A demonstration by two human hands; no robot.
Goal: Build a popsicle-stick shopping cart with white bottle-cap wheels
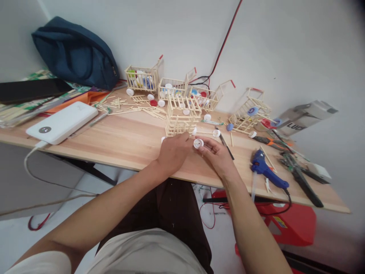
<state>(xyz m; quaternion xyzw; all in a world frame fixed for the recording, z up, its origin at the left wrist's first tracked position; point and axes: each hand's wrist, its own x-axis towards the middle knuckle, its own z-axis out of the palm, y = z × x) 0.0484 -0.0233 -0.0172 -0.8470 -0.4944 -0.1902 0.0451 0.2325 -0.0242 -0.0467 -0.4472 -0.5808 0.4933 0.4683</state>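
A small cart built of wooden sticks (182,122) stands near the table's front edge, with white caps as wheels. My left hand (173,152) is closed right against its near lower side; whatever its fingers hold is hidden behind them. Between the thumb and fingers of my right hand (219,156) is a white bottle cap (198,143), its hollow side facing me and a stick end showing inside. The left fingertips come close to this cap; contact cannot be made out. Just beyond the right hand lies a stick with a white cap (216,133) on its end.
Several finished stick carts (142,79) filled with caps line the wall. Loose sticks (151,111) lie left of centre, near a white power bank (62,121). To the right are a blue glue gun (266,168), orange-handled pliers (270,142) and a black-handled tool (303,182).
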